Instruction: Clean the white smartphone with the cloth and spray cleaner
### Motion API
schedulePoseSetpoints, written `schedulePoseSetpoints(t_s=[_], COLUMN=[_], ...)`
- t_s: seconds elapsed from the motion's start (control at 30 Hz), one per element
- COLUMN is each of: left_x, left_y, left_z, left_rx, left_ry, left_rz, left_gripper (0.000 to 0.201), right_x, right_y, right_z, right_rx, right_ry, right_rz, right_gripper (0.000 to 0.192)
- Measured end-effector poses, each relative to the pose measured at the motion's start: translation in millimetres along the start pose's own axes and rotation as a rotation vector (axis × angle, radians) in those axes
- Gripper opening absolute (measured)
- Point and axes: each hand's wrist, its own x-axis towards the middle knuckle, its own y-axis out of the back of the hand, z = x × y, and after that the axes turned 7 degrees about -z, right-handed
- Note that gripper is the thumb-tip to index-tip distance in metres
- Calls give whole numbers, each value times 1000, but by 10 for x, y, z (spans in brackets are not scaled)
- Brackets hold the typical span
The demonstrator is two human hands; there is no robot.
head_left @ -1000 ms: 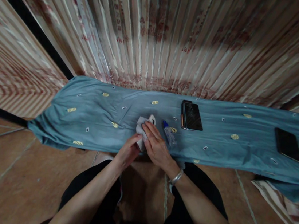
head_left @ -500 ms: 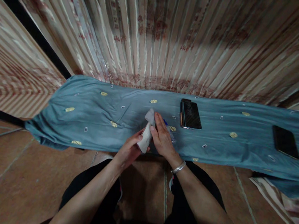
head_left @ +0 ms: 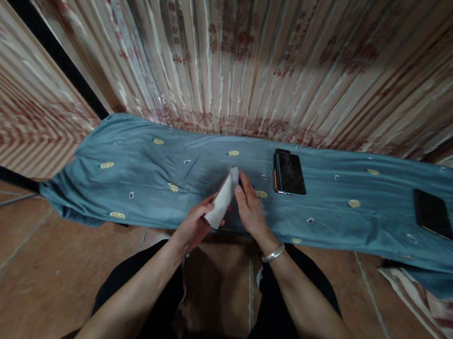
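Note:
My left hand (head_left: 195, 221) is closed around the lower left side of a flat white phone-like slab (head_left: 220, 205), thumb on its face. The slab is tilted, its far end pointing away from me, above the near part of the table. At that far end my right hand (head_left: 252, 203) pinches a small pale grey cloth or tissue (head_left: 234, 174) against the slab. Part of the cloth is hidden behind the fingers. Something blue and some clear plastic lie mostly hidden beneath my right hand.
A blue-green cloth (head_left: 193, 170) with yellow patterns covers the long narrow table. Stacked dark phones (head_left: 291, 173) lie right of my hands, and another dark phone (head_left: 433, 213) is farther right. Striped curtains (head_left: 241, 55) hang behind; a black pole (head_left: 52, 38) slants at left.
My right hand has shifted slightly right, and the cloth has moved from across the slab's upper face to its far right edge. More of the white face shows.

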Motion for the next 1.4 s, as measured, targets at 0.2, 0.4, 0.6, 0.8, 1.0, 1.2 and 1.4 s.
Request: schedulePoseSetpoints(t_s=[0.2, 0.4, 0.6, 0.8, 1.0, 1.2, 1.4], left_x=[0, 1, -3, 32, 71, 80, 84], left_y=[-12, -1, -25, 12, 69, -13, -46], left_z=[-20, 43, 103, 97, 76, 29, -24], left_rx=[-17, -138, -253, -299, -289, -252, -166], left_ry=[32, 37, 39, 36, 2, -3, -40], left_rz=[-3, 12, 56, 109, 168, 128, 60], left_gripper=[51, 60, 54, 39, 23, 25, 25], right_x=[24, 31, -66, -201, -297, -215, -127], right_y=[65, 23, -107, -232, -316, -231, -119], right_z=[-10, 66, 46, -34, -87, -87, -95], right_rx=[-118, -164, -227, -268, -271, -286, -285], right_ry=[112, 150, 122, 243, 343, 340, 302], right_rz=[-6, -27, -4, -29, -128, -108, -88], right_gripper=[59, 60, 64, 69, 71, 69, 66])
